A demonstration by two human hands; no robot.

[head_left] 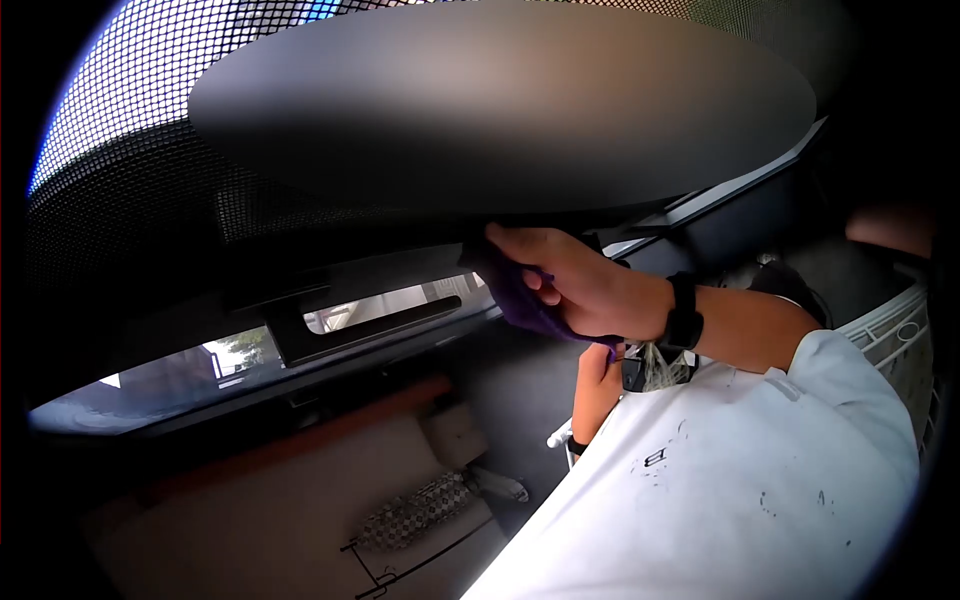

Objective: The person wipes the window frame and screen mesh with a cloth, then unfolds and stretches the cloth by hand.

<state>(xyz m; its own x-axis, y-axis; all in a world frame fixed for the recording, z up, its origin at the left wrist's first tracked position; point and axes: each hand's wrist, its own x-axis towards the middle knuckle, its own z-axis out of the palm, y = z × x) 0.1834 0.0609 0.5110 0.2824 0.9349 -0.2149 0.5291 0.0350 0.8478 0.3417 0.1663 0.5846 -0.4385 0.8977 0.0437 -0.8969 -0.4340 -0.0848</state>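
Note:
My right hand [590,290] is closed around a dark purple cloth [525,300], just below the edge of a large, blurred dark oval surface [500,110]. A black watch is on that wrist. Lower down, my left hand [597,368] shows only in part, with a black band at its wrist; its fingers are mostly hidden behind my right hand and the hanging cloth. Beside it, against the white shirt [700,480], is a small dark object [640,372] with pale strands.
Black mesh [130,130] spans the upper left. Below it runs a dark frame with a slotted opening [380,312]. A brownish panel [300,480] with an orange edge lies lower left, bearing a patterned item [415,510]. A white wire rack [890,335] stands at the right.

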